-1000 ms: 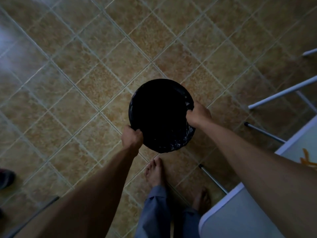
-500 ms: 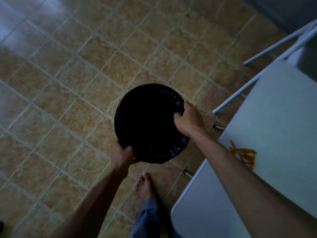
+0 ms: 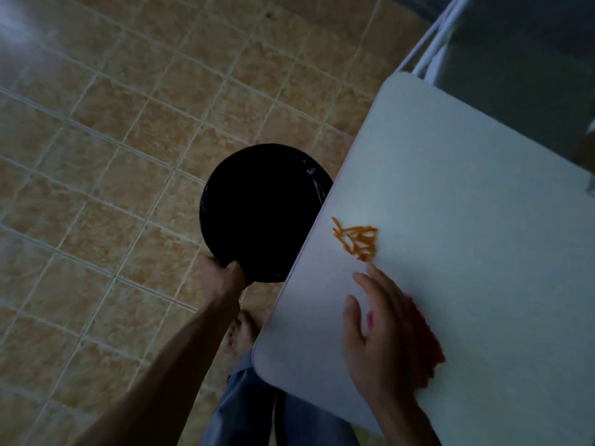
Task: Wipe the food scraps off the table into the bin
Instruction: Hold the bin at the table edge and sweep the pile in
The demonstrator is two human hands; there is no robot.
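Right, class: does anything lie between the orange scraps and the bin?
Nothing visible does. Only bare table lies between the scraps and the near edge, where the left hand holds the bin, its open mouth partly under that edge.

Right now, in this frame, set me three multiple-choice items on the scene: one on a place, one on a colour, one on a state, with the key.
1. Where do the thin orange food scraps lie?
A. on the white table, near its edge beside the round black bin
B. on the tiled floor
C. inside the bin

2. What colour is the cloth under the right hand?
A. blue
B. red
C. yellow

3. What is the left hand doing?
A. hanging free
B. pressing the table
C. gripping the bin's rim

Key: 1 A, they sit on the tabletop; 2 B, red fabric shows beside the hand; 3 C, its fingers curl over the rim.
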